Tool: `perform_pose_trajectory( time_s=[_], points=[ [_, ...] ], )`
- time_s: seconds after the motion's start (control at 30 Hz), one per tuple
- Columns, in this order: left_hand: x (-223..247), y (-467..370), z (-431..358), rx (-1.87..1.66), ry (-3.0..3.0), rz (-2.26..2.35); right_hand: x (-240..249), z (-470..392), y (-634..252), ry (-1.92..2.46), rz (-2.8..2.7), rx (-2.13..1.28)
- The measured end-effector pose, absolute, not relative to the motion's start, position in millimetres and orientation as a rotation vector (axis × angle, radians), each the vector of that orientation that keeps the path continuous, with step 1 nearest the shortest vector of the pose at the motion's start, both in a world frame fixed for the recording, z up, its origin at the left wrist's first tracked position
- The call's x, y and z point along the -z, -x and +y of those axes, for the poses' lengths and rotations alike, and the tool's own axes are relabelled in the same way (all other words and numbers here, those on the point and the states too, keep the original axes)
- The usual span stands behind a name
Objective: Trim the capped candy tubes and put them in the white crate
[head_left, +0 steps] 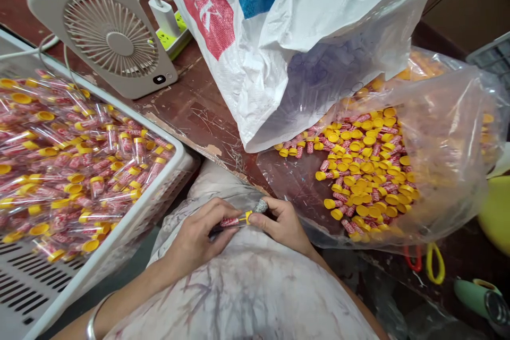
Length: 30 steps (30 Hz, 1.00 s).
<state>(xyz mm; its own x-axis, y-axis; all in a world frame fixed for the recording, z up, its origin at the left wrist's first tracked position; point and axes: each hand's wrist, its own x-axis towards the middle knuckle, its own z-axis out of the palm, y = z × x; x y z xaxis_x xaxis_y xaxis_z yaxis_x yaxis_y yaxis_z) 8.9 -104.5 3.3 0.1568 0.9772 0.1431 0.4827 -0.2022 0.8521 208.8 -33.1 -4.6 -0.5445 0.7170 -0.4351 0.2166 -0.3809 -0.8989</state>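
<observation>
Above my lap, my left hand (203, 228) pinches a small clear tube (230, 221) with red-and-white contents. My right hand (281, 223) holds the yellow cap (248, 217) at the tube's right end, between thumb and fingers. A grey speckled covering (261, 206) shows on one right fingertip. To the right, many yellow-capped red pieces (366, 170) lie on and in a clear plastic bag (450, 159). At the left, a white basket (175, 162) holds many clear tubes with yellow caps and red-and-white contents.
A large white woven sack (255, 64) with clear tubes inside lies ahead on the worn red table (199, 101). Back left are a grey fan (119, 42) and a power strip (175, 40) with a charger. A green bottle (478, 300) lies at the lower right.
</observation>
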Motion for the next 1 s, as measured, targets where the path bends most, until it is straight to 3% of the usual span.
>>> perform_pose_trajectory(
  time_s=[0.2, 0.5, 0.77, 1.0],
  points=[
    [-2, -7, -108, -0.967, -1.787, 1.446, -1, -33, -209, 1.201, -1.398, -1.860],
    [-4, -6, -105, -0.983, -1.766, 1.401, 4, -33, -213, 1.084, -1.403, -2.133],
    [-3, -7, -107, -0.981, -1.742, 1.457, 7, -36, -209, 1.170, -1.439, -1.937],
    [-1, 0, -106, -0.985, -1.712, 1.311, 10, -35, -211, 1.067, -1.189, -2.200]
  ],
)
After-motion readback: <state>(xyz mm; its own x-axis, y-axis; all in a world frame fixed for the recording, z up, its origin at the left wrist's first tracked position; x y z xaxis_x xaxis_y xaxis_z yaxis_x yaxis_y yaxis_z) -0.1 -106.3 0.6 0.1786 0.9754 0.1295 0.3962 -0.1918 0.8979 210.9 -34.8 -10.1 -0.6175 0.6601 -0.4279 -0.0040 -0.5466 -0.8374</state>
